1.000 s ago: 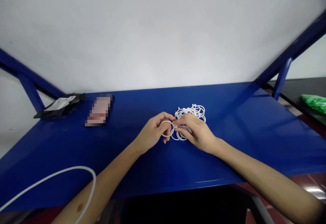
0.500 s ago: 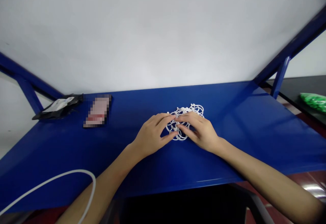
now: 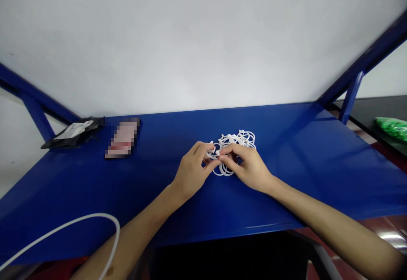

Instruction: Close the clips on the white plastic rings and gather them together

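A tangle of white plastic loops (image 3: 237, 142) lies in the middle of the blue table (image 3: 305, 157). My left hand (image 3: 192, 169) pinches a loop at the pile's near left edge with thumb and forefinger. My right hand (image 3: 249, 165) meets it from the right, its fingertips pinched on the same spot of the white loops. Both hands rest low on the tabletop, fingertips touching each other over the pile. Part of the pile is hidden under my right fingers.
A blurred pink and white packet (image 3: 123, 138) lies at the back left, a black pouch with a white label (image 3: 74, 130) beyond it at the table's corner. A white cable (image 3: 79, 220) arcs over the near left edge. Green items (image 3: 392, 127) sit on a dark surface far right.
My left hand let go of the single ring it held a second ago, both hands flattened on the pile, and now both pinch again at the pile's near left part.
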A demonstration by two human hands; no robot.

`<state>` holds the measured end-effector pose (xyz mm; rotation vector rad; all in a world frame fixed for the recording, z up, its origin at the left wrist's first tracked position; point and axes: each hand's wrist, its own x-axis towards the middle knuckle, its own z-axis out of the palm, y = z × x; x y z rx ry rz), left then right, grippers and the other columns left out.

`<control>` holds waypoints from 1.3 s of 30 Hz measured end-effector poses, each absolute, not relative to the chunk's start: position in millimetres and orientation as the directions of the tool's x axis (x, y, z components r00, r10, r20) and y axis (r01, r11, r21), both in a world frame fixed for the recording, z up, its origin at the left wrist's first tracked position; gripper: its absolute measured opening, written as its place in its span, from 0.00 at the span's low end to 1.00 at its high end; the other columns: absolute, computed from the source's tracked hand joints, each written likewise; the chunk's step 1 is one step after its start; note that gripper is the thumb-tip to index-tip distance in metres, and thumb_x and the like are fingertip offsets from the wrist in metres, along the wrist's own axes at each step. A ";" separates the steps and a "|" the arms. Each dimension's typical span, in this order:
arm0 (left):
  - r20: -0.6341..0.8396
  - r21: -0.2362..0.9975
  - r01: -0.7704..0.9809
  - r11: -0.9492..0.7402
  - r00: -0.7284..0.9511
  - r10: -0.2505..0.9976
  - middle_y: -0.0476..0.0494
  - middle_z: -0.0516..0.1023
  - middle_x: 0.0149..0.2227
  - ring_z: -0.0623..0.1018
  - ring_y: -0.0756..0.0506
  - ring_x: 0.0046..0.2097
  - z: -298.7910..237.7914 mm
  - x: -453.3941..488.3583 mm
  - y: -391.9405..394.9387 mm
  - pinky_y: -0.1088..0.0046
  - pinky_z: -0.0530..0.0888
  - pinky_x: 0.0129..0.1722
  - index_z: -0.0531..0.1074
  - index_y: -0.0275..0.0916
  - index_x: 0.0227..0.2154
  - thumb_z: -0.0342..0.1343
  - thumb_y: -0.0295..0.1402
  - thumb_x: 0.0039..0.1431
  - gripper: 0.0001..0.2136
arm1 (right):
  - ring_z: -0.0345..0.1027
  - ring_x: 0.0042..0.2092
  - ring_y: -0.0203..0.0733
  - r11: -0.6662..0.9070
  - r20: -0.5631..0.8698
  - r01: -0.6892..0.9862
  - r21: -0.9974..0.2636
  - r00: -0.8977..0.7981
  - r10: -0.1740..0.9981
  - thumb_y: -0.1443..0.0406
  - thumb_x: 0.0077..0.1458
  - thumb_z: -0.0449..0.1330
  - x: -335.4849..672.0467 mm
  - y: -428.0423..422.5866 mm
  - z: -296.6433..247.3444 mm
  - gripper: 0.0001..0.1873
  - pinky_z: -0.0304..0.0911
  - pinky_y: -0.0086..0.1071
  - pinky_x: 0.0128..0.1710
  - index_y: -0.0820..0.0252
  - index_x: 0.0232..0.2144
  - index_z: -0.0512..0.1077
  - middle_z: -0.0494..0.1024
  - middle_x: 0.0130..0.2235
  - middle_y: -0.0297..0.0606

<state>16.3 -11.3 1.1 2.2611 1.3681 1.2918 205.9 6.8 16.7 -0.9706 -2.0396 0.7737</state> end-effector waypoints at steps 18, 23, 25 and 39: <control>0.178 0.928 0.299 -0.224 0.175 0.968 0.53 0.77 0.21 0.78 0.53 0.23 18.3 17.6 -18.8 0.80 0.74 0.27 0.77 0.39 0.29 0.56 0.28 0.61 0.07 | 0.70 0.34 0.35 0.690 0.523 0.316 -0.652 -0.472 0.710 0.67 0.66 0.55 211.1 6.6 11.4 0.06 0.66 0.29 0.35 0.60 0.38 0.72 0.77 0.33 0.36; 0.287 0.812 0.457 -0.364 0.230 0.930 0.55 0.74 0.18 0.74 0.53 0.20 19.6 17.9 -22.4 0.80 0.69 0.22 0.75 0.39 0.25 0.56 0.25 0.59 0.09 | 0.62 0.33 0.38 0.832 0.557 0.372 -0.411 -0.621 0.552 0.70 0.67 0.49 216.1 3.8 8.8 0.10 0.62 0.32 0.32 0.62 0.39 0.71 0.71 0.31 0.38; 0.358 0.742 0.504 -0.442 0.259 0.897 0.54 0.74 0.18 0.73 0.53 0.20 18.6 17.4 -22.5 0.79 0.68 0.21 0.75 0.39 0.25 0.55 0.25 0.60 0.09 | 0.60 0.32 0.39 0.861 0.547 0.404 -0.308 -0.665 0.508 0.73 0.66 0.46 216.5 2.4 10.8 0.13 0.60 0.33 0.31 0.63 0.38 0.70 0.70 0.30 0.39; 0.548 0.517 0.591 -0.619 0.327 0.770 0.50 0.81 0.30 0.79 0.51 0.28 8.7 8.3 -13.5 0.76 0.75 0.31 0.76 0.40 0.37 0.52 0.31 0.67 0.08 | 0.59 0.32 0.40 0.846 0.588 0.514 -0.139 -0.645 0.488 0.72 0.68 0.44 212.1 5.8 14.6 0.16 0.59 0.33 0.30 0.64 0.38 0.72 0.73 0.31 0.41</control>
